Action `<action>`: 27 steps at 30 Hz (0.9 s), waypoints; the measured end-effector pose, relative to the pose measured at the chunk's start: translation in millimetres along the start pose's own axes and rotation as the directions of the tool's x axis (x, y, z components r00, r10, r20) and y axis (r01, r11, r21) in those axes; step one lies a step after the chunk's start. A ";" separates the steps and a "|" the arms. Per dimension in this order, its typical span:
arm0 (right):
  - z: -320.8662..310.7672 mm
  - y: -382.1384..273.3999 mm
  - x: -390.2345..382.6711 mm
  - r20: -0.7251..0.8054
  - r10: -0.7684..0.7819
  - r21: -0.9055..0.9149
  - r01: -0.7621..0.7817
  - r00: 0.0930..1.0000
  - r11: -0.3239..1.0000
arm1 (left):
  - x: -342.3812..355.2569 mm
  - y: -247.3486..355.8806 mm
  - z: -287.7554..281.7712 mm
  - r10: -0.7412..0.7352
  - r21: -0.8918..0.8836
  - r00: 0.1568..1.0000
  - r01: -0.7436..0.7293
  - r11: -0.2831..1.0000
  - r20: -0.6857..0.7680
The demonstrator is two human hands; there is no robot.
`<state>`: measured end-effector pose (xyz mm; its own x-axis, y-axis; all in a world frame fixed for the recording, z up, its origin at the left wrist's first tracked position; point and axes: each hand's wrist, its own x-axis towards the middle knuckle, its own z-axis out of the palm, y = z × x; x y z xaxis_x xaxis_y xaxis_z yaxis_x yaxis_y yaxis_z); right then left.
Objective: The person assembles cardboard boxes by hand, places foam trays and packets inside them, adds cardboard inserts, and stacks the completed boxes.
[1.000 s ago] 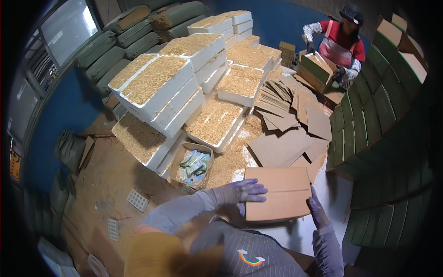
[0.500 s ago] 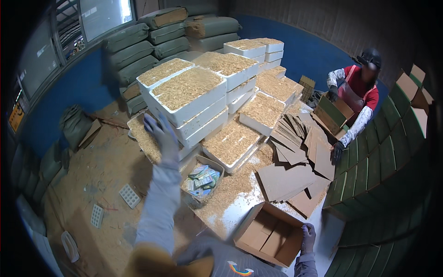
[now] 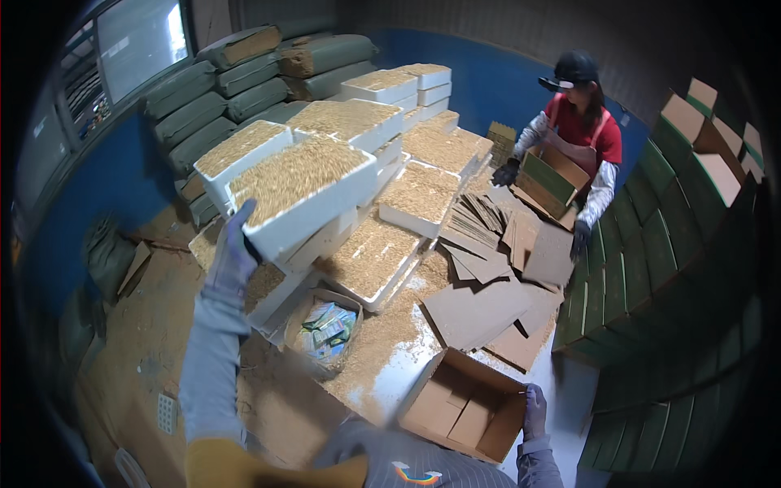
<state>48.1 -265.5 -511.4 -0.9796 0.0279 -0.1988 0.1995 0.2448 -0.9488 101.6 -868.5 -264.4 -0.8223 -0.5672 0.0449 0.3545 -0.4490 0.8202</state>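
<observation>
My left hand grips the near left corner of a white foam box, heaped with pale tan flakes, which sits tilted at the top of the left stack. My gloved right hand holds the right rim of an open, empty-looking cardboard box near the front edge of the white table. Just beyond this box lie loose brown cardboard sheets. To its left, a carton of colourful packets stands beside the foam boxes.
Across the table a co-worker handles a green-and-brown box. Green cartons are stacked along the right, filled sacks against the back-left wall. More foam boxes crowd the middle. A dimpled tray lies lower left.
The cardboard box has turned from closed side up to open side up. My left hand left it and took hold of the foam box, which is now tilted. The co-worker's hands have shifted.
</observation>
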 end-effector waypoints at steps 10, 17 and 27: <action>12.6 1.3 81.8 0.260 -0.090 -0.206 0.147 0.961 0.967 | -136.0 -240.4 111.3 -0.531 0.278 0.781 0.457 0.845 0.328; -11.3 7.3 65.9 0.313 -0.123 -0.165 0.182 0.942 0.969 | -191.5 -226.9 91.1 -0.660 0.358 0.642 0.555 0.751 0.390; -4.5 -67.9 88.2 0.581 0.183 -0.295 -0.004 0.793 0.955 | -189.7 -286.1 37.1 -0.573 0.877 0.699 -0.170 0.449 0.428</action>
<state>-51.9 -275.3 -463.4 -0.7280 -0.4958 -0.4735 0.1880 0.5198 -0.8333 139.7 -606.8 -486.4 -0.9682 0.1569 -0.1947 -0.0920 0.5004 0.8609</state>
